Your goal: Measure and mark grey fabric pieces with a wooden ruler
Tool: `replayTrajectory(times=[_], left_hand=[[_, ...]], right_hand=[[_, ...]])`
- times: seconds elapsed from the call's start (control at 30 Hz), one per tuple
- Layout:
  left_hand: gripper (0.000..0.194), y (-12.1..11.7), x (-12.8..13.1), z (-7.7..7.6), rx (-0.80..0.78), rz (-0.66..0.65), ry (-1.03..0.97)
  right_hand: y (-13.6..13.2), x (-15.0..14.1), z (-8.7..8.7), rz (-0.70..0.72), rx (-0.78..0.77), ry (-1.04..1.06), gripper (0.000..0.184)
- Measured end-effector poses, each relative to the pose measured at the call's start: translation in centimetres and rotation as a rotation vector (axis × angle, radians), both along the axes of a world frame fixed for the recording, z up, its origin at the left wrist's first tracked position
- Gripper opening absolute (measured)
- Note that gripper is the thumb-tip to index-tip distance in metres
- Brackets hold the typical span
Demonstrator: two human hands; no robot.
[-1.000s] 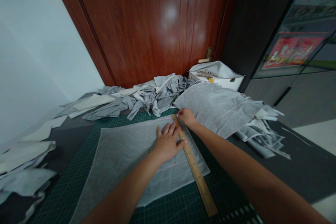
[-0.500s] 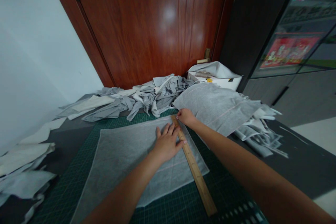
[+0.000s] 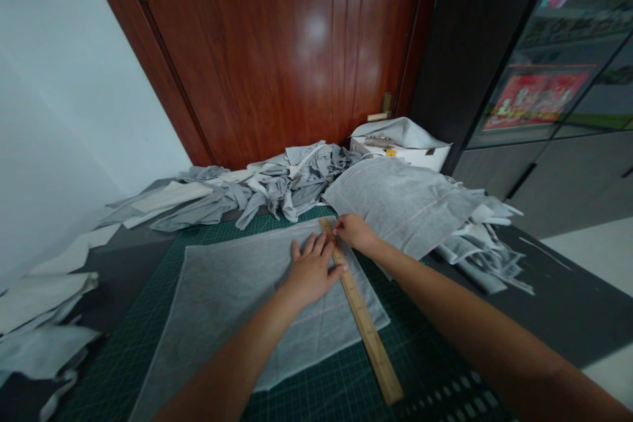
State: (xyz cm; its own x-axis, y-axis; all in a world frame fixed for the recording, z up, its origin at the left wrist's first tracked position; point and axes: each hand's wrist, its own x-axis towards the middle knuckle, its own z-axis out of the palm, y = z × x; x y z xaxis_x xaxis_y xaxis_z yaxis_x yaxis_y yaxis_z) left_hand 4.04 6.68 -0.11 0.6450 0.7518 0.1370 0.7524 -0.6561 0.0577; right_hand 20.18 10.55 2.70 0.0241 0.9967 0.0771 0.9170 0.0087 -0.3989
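A grey fabric piece [image 3: 232, 297] lies flat on the green cutting mat [image 3: 316, 395]. Across its right part runs a wooden ruler [image 3: 368, 330], its near end sticking out past the cloth. My left hand [image 3: 311, 270] is spread flat over the fabric, with fingertips and thumb pressing on the ruler. Close to the ruler's far end, my right hand [image 3: 356, 234] is closed in a pinch at its right edge. Whatever sits in that pinch is too small to make out.
Crumpled grey and white scraps [image 3: 291, 178] line the back of the table. A stack of grey cloth [image 3: 405, 201] lies at the right, in front of a white box [image 3: 430, 157]. More fabric pieces [image 3: 49, 303] lie at the left. A wooden door [image 3: 277, 46] stands behind.
My right hand has slid a little toward me along the ruler's edge. The left hand, ruler and fabric keep their places; the view has shifted slightly.
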Motion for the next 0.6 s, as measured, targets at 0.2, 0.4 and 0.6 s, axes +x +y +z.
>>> replayTrajectory(times=[0.2, 0.4, 0.6], left_hand=[[0.063, 0.0, 0.0, 0.1, 0.014, 0.000, 0.010], [0.063, 0.1, 0.0, -0.1, 0.023, 0.001, 0.011], [0.063, 0.1, 0.0, -0.1, 0.026, 0.005, 0.013]], right_hand=[[-0.9, 0.1, 0.0, -0.001, -0.015, 0.017, 0.018], [-2.4, 0.1, 0.3, 0.002, -0.031, 0.016, 0.018], [-3.5, 0.4, 0.4, 0.067, -0.043, -0.014, 0.022]])
